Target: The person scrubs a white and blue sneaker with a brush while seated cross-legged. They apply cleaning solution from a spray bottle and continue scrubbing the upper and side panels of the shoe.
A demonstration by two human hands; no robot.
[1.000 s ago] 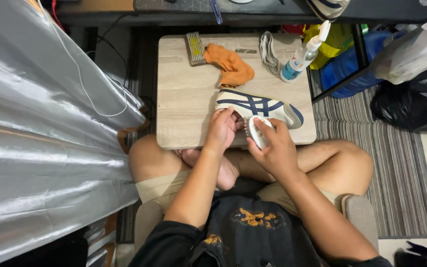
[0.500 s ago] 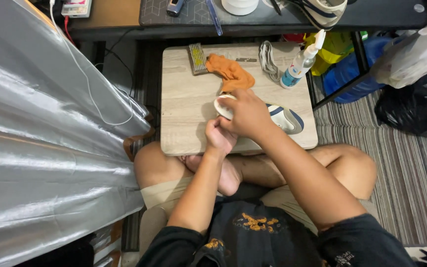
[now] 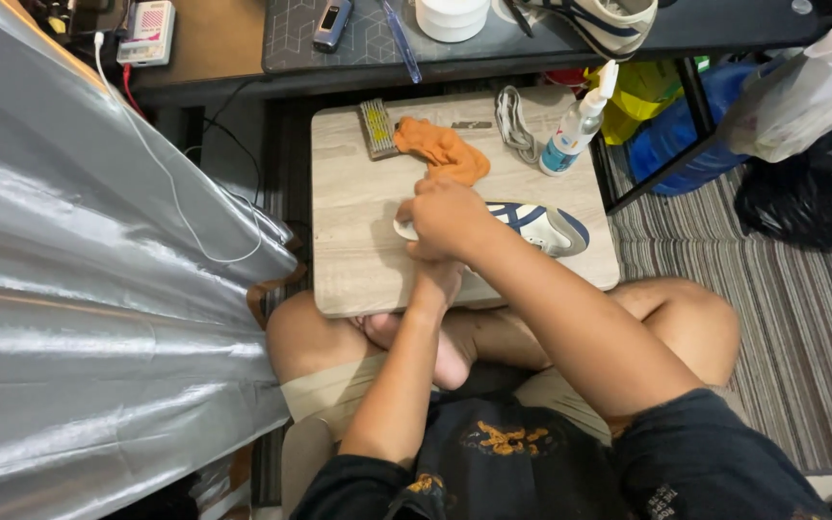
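A white sneaker (image 3: 543, 223) with blue stripes lies on its side on a small wooden lap table (image 3: 358, 274), heel to the right. My right hand (image 3: 450, 217) reaches across and is closed over the toe end, where a bit of white shows at its fingertips. My left hand (image 3: 438, 281) sits at the near side of the shoe, mostly hidden under my right forearm, and holds the shoe steady. I sit cross-legged with the table over my legs.
On the table's far side lie an orange cloth (image 3: 445, 151), a small brush (image 3: 376, 127), loose laces (image 3: 512, 117) and a spray bottle (image 3: 573, 133). A second sneaker (image 3: 599, 19) rests on the dark desk beyond. Silver fabric (image 3: 79, 289) hangs left; bags (image 3: 806, 91) stand right.
My right hand, which held a small white pad near the shoe's near side, has swung up and left over the toe. My left hand has stayed at the shoe.
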